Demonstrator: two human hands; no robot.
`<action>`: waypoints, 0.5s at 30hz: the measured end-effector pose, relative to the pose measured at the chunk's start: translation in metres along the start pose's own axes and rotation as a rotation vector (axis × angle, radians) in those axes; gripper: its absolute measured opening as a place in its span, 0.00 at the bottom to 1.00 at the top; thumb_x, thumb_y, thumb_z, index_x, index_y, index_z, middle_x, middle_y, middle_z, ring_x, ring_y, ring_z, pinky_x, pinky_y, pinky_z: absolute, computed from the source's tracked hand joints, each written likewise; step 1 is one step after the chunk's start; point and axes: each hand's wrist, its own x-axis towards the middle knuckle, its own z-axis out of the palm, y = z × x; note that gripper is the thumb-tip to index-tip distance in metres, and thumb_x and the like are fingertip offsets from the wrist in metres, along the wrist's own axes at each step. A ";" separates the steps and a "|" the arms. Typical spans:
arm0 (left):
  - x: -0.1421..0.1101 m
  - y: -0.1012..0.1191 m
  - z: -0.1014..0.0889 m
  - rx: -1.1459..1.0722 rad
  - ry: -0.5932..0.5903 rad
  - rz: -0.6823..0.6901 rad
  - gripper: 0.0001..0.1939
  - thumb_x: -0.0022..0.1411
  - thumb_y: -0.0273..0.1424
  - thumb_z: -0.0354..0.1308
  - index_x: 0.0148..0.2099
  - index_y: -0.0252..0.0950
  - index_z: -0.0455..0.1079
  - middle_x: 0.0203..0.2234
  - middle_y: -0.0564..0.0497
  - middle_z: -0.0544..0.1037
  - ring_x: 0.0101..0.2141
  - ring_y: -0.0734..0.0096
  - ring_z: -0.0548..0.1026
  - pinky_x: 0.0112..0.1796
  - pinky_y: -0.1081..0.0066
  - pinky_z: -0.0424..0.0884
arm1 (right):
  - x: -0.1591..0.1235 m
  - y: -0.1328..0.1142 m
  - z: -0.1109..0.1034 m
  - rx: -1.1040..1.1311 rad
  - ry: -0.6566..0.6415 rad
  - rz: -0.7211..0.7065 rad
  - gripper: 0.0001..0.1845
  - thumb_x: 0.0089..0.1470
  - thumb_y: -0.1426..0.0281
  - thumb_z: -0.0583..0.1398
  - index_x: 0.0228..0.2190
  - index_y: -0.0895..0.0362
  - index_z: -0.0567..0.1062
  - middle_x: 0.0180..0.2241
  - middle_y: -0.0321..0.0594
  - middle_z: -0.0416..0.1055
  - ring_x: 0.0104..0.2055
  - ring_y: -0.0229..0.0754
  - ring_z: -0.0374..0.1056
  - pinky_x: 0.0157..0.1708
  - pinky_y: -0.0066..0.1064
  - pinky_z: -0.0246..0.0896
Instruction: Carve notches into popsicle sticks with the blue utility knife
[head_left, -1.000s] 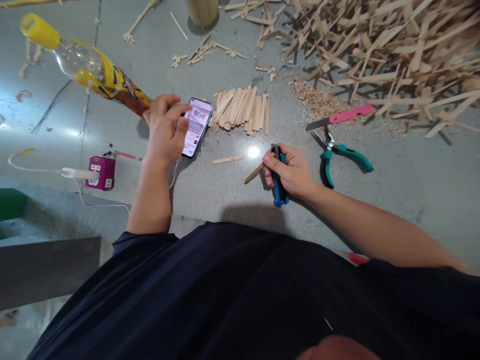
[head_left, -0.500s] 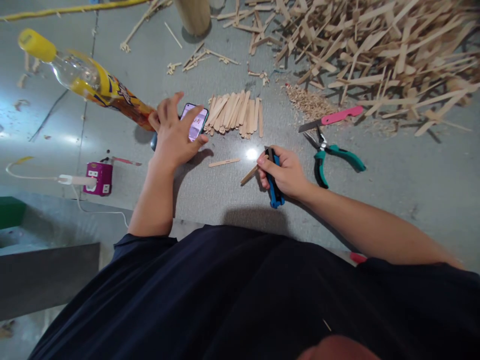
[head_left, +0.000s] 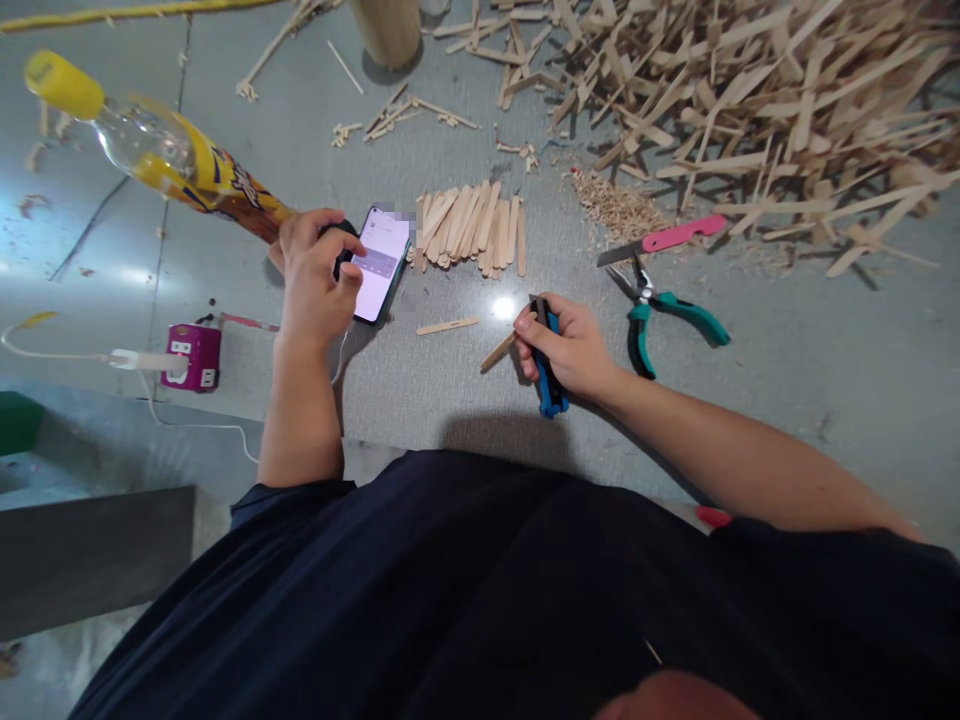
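Note:
My left hand (head_left: 315, 275) is curled over the left edge of a lit phone (head_left: 380, 262) lying on the grey table, thumb on its screen. My right hand (head_left: 568, 345) is closed round a blue-handled cutter (head_left: 550, 372) and a wooden stick (head_left: 504, 349) that pokes out to the left. A single flat stick (head_left: 448, 325) lies between the two hands. A neat row of wooden sticks (head_left: 471, 226) sits just beyond the phone.
A yellow-capped drink bottle (head_left: 161, 158) leans at the far left. A purple power strip (head_left: 191, 355) with a white cable lies at the table's left edge. Teal pliers (head_left: 671, 318) and a pink-handled knife (head_left: 664, 240) lie right of my hand. A large heap of sticks (head_left: 757, 100) fills the back right.
My left hand spread over the phone half a second ago; now it has pulled back left and curled on the phone's edge, showing more screen. My right hand stayed put.

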 end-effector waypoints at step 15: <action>0.007 -0.013 0.004 -0.052 -0.035 0.053 0.43 0.77 0.73 0.48 0.69 0.49 0.83 0.78 0.45 0.73 0.80 0.40 0.64 0.80 0.32 0.55 | -0.001 -0.005 0.002 -0.005 -0.003 -0.008 0.35 0.56 0.40 0.83 0.35 0.51 0.75 0.24 0.28 0.75 0.19 0.35 0.70 0.17 0.28 0.71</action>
